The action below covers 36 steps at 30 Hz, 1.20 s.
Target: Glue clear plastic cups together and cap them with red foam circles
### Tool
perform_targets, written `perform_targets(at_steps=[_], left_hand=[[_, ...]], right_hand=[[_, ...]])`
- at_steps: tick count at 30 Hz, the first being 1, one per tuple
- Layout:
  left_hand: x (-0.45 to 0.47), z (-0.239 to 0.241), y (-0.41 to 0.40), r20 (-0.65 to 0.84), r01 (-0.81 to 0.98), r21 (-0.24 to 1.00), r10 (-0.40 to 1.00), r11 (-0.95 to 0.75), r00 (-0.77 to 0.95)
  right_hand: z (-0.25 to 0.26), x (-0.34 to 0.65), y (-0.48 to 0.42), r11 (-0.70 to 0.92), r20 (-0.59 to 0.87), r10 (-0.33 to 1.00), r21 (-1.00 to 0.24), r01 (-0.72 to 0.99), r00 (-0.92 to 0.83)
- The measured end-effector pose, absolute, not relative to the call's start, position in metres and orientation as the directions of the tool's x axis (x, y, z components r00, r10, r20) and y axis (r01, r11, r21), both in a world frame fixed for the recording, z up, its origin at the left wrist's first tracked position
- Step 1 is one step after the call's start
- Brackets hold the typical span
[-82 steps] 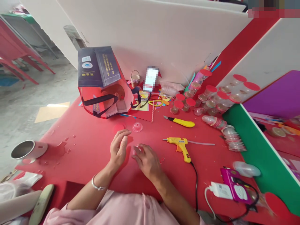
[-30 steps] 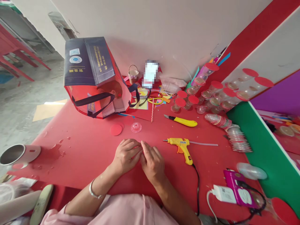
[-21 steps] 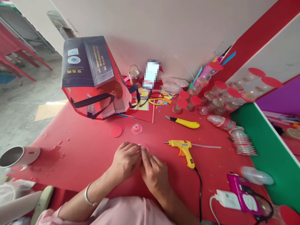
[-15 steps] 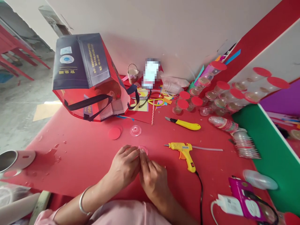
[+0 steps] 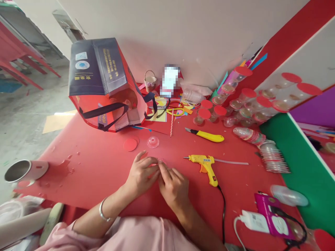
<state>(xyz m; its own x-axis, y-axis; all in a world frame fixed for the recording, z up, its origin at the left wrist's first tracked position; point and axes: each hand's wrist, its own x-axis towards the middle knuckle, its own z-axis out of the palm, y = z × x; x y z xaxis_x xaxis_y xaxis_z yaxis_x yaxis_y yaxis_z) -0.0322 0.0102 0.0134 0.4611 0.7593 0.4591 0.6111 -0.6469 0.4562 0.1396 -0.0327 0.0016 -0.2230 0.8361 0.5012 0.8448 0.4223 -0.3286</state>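
The red surface (image 5: pixel 99 174) fills most of the view, with its near edge hidden under the person's pink sleeves. At eleven o'clock from the hands a red and navy bag (image 5: pixel 102 69) lies tipped on its side, mouth open, its contents too shadowed to make out. A green partition (image 5: pixel 300 164) cuts off the view at three o'clock. Against it, at two o'clock, crowd clear cups with red lids (image 5: pixel 235 104); what is inside them is unclear. A steel cup (image 5: pixel 26 170) lies on its side at nine o'clock, beside a wet patch. The left hand (image 5: pixel 142 174) and right hand (image 5: pixel 175 186) meet at the middle of the surface, fingers curled narrow, fingertips touching. A yellow glue gun (image 5: pixel 204 163) lies just beside the right hand at two o'clock, its cord running off the bottom edge. A yellow utility knife (image 5: pixel 208 136) lies farther off at one o'clock. At twelve o'clock a red disc (image 5: pixel 130 144) and a clear dome (image 5: pixel 153 142) lie side by side, apart from the hands. Both hands pinch a small clear piece (image 5: pixel 161 161), which sits low over the surface; only a pinkish rim shows past the fingers, so its shape is hard to tell.
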Motion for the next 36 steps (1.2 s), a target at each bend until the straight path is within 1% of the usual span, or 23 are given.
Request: perform_targets(at_steps=[2,5,8,10,15,19,21,25,27,30,36], left_hand=[[-0.032,0.007,0.01,0.471,0.616,0.488,0.78,-0.619,0.411],[-0.033,0.003,0.009,0.447,0.647,0.508,0.816,-0.568,0.366],[-0.033,0.0,0.01,0.423,0.67,0.486,0.822,-0.561,0.381],[-0.033,-0.003,0.011,0.429,0.67,0.477,0.816,-0.568,0.386],[-0.034,-0.006,0.012,0.444,0.641,0.532,0.827,-0.553,0.345],[-0.036,-0.001,0.011,0.41,0.619,0.571,0.841,-0.539,0.354],[-0.037,0.003,0.009,0.416,0.614,0.6,0.855,-0.513,0.308],[-0.039,0.012,0.006,0.491,0.553,0.702,0.867,-0.449,0.08],[-0.041,0.014,0.007,0.506,0.506,0.74,0.862,-0.442,0.013],[-0.042,0.014,0.008,0.491,0.483,0.763,0.871,-0.428,-0.003],[-0.039,0.012,0.009,0.492,0.494,0.754,0.871,-0.432,0.011]], right_hand=[[-0.002,0.14,-0.033,0.427,0.51,0.832,-0.334,0.84,-0.22],[-0.006,0.139,-0.035,0.402,0.47,0.857,-0.357,0.843,-0.209],[-0.01,0.138,-0.035,0.361,0.396,0.896,-0.387,0.849,-0.2],[-0.013,0.137,-0.035,0.36,0.378,0.901,-0.384,0.85,-0.212],[-0.018,0.135,-0.032,0.375,0.416,0.885,-0.368,0.851,-0.21],[-0.015,0.133,-0.03,0.353,0.354,0.908,-0.365,0.862,-0.222],[-0.013,0.133,-0.029,0.347,0.369,0.906,-0.37,0.862,-0.206],[-0.012,0.132,-0.027,0.358,0.425,0.884,-0.345,0.868,-0.196],[-0.012,0.13,-0.026,0.368,0.425,0.879,-0.315,0.875,-0.216],[-0.009,0.129,-0.026,0.367,0.444,0.872,-0.31,0.877,-0.207],[-0.007,0.127,-0.03,0.38,0.452,0.865,-0.313,0.87,-0.215]])
